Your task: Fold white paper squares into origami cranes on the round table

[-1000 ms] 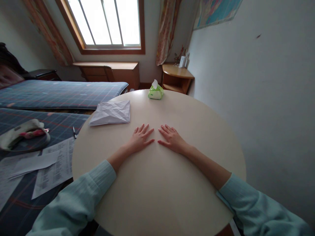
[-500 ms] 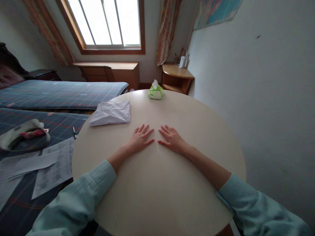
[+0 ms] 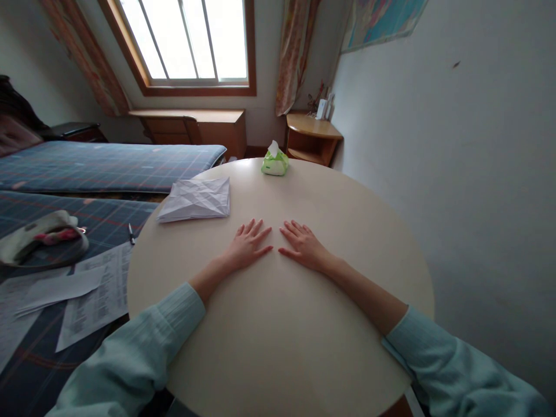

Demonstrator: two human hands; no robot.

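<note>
Both hands lie palm down on a round cream table (image 3: 278, 336), their thumbs pointing at each other with a small gap between. My left hand (image 3: 247, 245) is flat with fingers spread and holds nothing. My right hand (image 3: 304, 247) rests the same way, fingers apart. Beyond my left hand, towards the left rim, sits a stack of creased white paper (image 3: 197, 200); the hand does not touch it. At the table's far edge stands a green pack of tissues (image 3: 275, 160) with one white tissue sticking up.
Left of the table, a bed with a blue plaid mattress (image 3: 26, 202) bears printed sheets (image 3: 98, 289), a pen (image 3: 131, 233) and a whitish bag-like item (image 3: 41, 234). A white wall (image 3: 486, 174) rises on the right. A wooden corner shelf (image 3: 313, 125) and desk (image 3: 217, 116) stand behind.
</note>
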